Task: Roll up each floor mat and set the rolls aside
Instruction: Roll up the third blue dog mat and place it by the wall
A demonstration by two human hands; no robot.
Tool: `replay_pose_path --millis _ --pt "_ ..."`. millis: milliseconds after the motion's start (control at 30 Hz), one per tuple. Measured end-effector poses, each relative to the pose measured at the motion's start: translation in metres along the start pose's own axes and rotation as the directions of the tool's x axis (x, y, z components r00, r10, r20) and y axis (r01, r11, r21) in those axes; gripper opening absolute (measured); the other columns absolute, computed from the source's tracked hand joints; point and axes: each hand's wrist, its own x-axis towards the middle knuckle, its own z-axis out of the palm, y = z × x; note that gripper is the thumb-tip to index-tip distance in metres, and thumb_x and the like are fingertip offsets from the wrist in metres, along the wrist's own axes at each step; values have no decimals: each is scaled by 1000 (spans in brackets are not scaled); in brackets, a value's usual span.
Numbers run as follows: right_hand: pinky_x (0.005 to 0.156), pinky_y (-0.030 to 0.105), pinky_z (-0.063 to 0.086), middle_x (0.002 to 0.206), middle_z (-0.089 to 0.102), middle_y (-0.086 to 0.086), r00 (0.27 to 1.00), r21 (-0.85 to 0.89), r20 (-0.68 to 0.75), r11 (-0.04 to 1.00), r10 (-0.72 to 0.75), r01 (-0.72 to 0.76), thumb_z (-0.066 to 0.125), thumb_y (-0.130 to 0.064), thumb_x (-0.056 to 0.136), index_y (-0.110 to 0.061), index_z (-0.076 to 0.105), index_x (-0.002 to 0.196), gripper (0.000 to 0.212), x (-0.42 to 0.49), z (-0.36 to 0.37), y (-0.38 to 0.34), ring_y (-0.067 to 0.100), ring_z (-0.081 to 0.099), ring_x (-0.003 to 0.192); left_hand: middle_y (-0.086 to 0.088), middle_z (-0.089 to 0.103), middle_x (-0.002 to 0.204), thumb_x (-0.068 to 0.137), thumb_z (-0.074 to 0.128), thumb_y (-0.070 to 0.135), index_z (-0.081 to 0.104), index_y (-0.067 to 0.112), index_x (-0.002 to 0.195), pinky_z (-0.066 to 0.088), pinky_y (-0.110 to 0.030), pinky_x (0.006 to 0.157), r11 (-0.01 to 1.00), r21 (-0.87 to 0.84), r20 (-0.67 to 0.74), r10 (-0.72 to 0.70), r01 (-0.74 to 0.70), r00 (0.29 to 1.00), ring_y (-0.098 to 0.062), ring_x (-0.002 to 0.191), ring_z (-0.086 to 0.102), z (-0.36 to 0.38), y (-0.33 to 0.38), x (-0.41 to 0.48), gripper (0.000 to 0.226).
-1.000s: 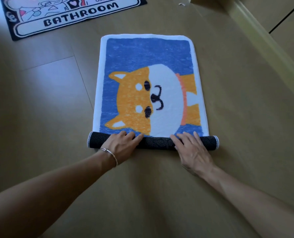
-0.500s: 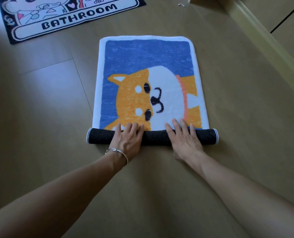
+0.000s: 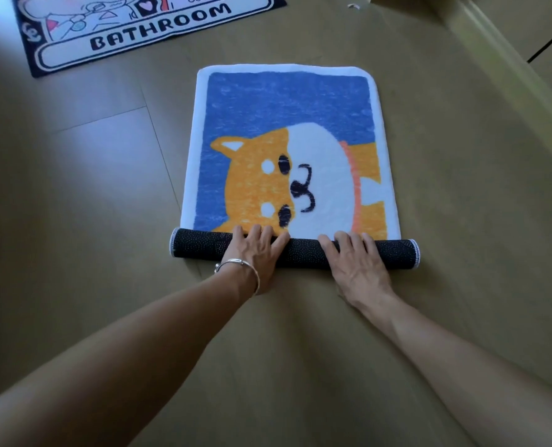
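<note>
- Left hand (image 3: 258, 250): lies palm-down on the rolled part (image 3: 303, 253) of the dog mat (image 3: 287, 124), fingers straight and slightly spread, tips reaching onto the pile; wears a silver bracelet (image 3: 239, 264) at the wrist.
- Right hand (image 3: 358, 262): presses the same roll just beside, fingers straight, slightly apart, gripping nothing.
- Rolled part: shows dark dotted backing, sits at the near end; rest lies flat, blue with an orange-and-white dog.
- Floor (image 3: 74, 188): tan planks, pale light patch at left.
- Far left: BATHROOM mat (image 3: 145, 30), lies flat, well apart from the dog mat.
- Upper right: raised strip (image 3: 500, 59) along the floor.
</note>
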Motion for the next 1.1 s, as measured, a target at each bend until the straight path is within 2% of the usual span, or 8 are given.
replay_pose_path --millis 200,400,467,533,700,867,967,1100 --pt "92 39 35 112 43 6 986 210 165 978 -21 -15 49 -6 78 -17 38 124 49 2 -16 -10 24 43 104 -9 49 116 83 59 32 33 18 128 40 -39 84 987 -138 150 -63 84 987 -27 106 50 -11 7 -12 54" --pt "107 48 25 117 42 9 982 129 121 983 -145 129 66 -22 73 -17 24 135 75 -60 3 -42 29 43 107 -5 54 109 79 56 33 39 21 112 40 -38 82 960 -268 246 -6 74 969 -25 101 53 6 30 -65 39" --pt "90 46 40 103 49 9 986 116 74 983 -151 142 78 -26 58 -15 32 124 81 -65 9 -51 27 48 90 -5 54 108 78 55 33 39 21 109 39 -38 82 959 -276 264 13 63 964 -25 99 52 8 34 -73 37" --pt "80 40 39 103 48 8 984 143 98 980 -150 135 72 -24 69 -16 36 119 62 -65 9 -56 26 47 88 -5 50 109 78 55 35 37 20 114 38 -39 83 967 -254 227 27 33 974 -26 99 50 11 35 -79 42" --pt "88 41 36 114 46 7 962 230 213 966 -170 120 51 -21 86 -17 40 118 35 -44 -5 -50 26 47 102 -11 53 101 58 64 37 37 15 129 43 -43 67 981 -147 -66 119 -127 991 -28 85 51 29 35 -97 79" --pt "92 38 36 115 46 6 961 270 235 959 -148 81 57 -17 78 -17 39 122 48 -42 -10 -50 25 44 104 -8 42 119 91 46 51 25 18 134 37 -41 80 973 -217 57 90 -76 994 -27 105 43 21 33 -80 58" --pt "94 38 34 118 43 6 985 186 109 976 -134 112 60 -18 78 -19 30 133 62 -55 -1 -55 26 43 105 -8 41 125 88 41 63 27 18 136 41 -38 83 958 -258 104 153 -122 983 -27 110 44 17 23 -69 67" --pt "91 38 34 116 45 6 990 112 92 989 -109 98 62 -16 81 -19 33 131 58 -54 -2 -58 27 46 103 -9 42 125 84 41 68 24 18 138 47 -39 78 956 -260 164 183 -137 969 -27 106 49 13 16 -61 76"
